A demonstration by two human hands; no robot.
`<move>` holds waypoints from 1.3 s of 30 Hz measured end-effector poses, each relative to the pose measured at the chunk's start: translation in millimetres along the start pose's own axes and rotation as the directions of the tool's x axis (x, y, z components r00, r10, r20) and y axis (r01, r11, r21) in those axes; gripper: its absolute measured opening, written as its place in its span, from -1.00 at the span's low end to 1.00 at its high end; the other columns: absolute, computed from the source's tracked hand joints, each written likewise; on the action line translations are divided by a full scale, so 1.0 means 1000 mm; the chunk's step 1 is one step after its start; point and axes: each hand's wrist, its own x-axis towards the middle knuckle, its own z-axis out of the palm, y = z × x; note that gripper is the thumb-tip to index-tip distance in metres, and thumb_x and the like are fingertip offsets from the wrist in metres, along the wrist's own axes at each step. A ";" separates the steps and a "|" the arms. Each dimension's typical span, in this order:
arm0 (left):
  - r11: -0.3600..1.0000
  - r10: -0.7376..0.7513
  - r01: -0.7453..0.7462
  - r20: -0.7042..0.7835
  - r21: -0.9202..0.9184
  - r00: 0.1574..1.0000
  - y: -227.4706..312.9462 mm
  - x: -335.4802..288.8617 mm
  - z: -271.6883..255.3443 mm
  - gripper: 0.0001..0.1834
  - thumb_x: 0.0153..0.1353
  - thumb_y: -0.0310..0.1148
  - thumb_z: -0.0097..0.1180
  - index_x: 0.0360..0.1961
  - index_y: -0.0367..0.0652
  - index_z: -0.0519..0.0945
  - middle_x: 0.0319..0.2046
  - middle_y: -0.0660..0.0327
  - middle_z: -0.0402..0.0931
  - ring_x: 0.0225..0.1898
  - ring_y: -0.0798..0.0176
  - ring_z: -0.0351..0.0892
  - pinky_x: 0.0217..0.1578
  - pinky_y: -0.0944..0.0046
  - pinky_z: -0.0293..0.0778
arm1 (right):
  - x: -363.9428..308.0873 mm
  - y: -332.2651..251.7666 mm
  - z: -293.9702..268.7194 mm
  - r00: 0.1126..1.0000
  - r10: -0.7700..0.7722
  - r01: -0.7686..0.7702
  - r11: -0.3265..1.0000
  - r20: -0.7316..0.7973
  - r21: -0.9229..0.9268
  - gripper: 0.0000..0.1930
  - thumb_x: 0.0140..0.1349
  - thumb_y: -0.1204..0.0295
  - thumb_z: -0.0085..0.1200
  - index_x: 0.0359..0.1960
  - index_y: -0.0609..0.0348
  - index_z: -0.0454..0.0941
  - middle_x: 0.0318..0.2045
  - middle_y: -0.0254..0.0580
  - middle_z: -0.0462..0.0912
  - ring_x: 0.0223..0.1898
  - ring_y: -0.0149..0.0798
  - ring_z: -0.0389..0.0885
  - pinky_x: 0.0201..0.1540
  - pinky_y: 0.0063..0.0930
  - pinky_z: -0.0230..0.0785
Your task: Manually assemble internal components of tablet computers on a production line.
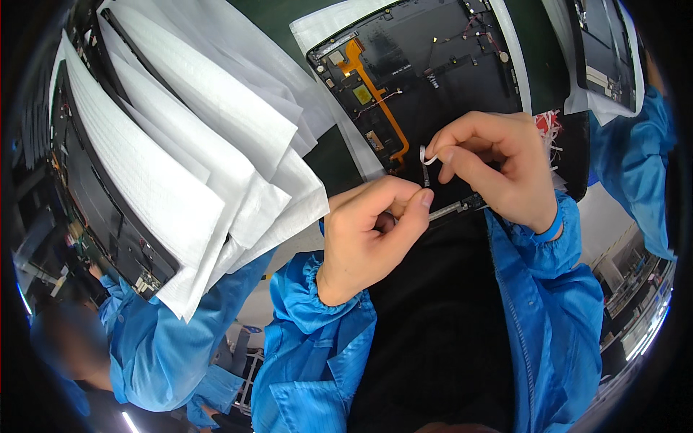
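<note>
In front of me an open black device housing (pixel 462 94) lies on a white foam sheet (pixel 310 32). Along its left side runs an orange ribbon cable (pixel 378 97), with small boards and thin wires about it. Over the near edge of the housing, my right hand (pixel 498 162) pinches a curled, narrow white strip (pixel 429 159) between thumb and forefinger. Just below that, my left hand (pixel 372 234) is closed in a pinch at the lower end of a small dark strip (pixel 426 176). The two strips look joined, but I cannot tell for certain.
To the left stand several black panels (pixel 108 195) interleaved with white foam sheets (pixel 180 123). White strip scraps (pixel 550 141) lie beside my right hand. Another black panel (pixel 605 43) is at the upper right. People in blue smocks (pixel 166 353) are on both sides. The worktop (pixel 271 22) is dark green.
</note>
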 end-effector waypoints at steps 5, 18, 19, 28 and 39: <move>1.000 0.006 -0.006 0.031 -0.013 1.000 -0.001 0.001 -0.005 -0.92 0.35 -0.58 0.24 -0.32 -0.38 0.64 -0.53 0.26 0.61 -0.57 0.54 0.51 -0.55 0.52 0.37 | -0.016 -0.006 -0.015 0.983 -0.112 0.091 0.986 -0.144 -0.142 -0.93 0.32 0.66 0.09 -0.24 0.39 0.63 -0.31 -0.11 0.71 -0.41 -0.41 0.74 -0.46 -0.66 0.45; 0.994 0.092 -0.097 0.103 0.042 0.990 0.021 0.012 -0.006 -0.92 0.30 -0.57 0.30 -0.34 -0.36 0.66 -0.55 0.32 0.59 -0.54 0.60 0.48 -0.53 0.55 0.31 | -0.130 0.012 -0.130 0.735 0.098 -0.559 0.646 -0.671 -0.519 -0.71 0.32 0.79 -0.04 -0.07 0.36 0.70 -0.09 -0.01 0.71 -0.37 -0.37 0.71 -0.38 -0.61 0.46; 0.992 0.107 -0.113 0.102 0.063 0.989 0.023 0.013 -0.006 -0.92 0.30 -0.57 0.30 -0.34 -0.36 0.66 -0.56 0.32 0.59 -0.54 0.61 0.48 -0.53 0.55 0.30 | -0.129 0.008 -0.125 0.826 -0.010 -0.390 0.713 -0.564 -0.583 -0.68 0.28 0.79 -0.02 -0.02 0.34 0.70 -0.04 0.02 0.71 -0.35 -0.36 0.73 -0.37 -0.57 0.50; 0.948 0.229 -0.251 0.128 0.194 0.965 0.029 0.022 0.004 -0.93 0.28 -0.58 0.31 -0.34 -0.37 0.68 -0.61 0.31 0.59 -0.62 0.62 0.45 -0.60 0.52 0.27 | -0.012 -0.006 -0.017 0.811 -0.548 0.546 0.582 0.205 -0.602 -0.68 -0.03 0.58 0.40 -0.18 0.18 0.71 -0.16 -0.17 0.76 -0.31 -0.25 0.78 -0.40 -0.51 0.58; 0.544 0.406 -0.202 -0.044 0.815 0.913 0.019 0.026 0.006 -0.79 0.11 -0.37 0.46 -0.33 -0.17 0.64 -0.59 0.25 0.52 -0.62 0.19 0.55 -0.60 0.24 0.44 | -0.001 -0.011 -0.014 0.770 -0.629 0.562 0.586 0.110 -0.583 -0.75 -0.02 0.57 0.42 -0.24 0.10 0.77 0.02 -0.07 0.73 -0.35 -0.36 0.69 -0.51 -0.61 0.37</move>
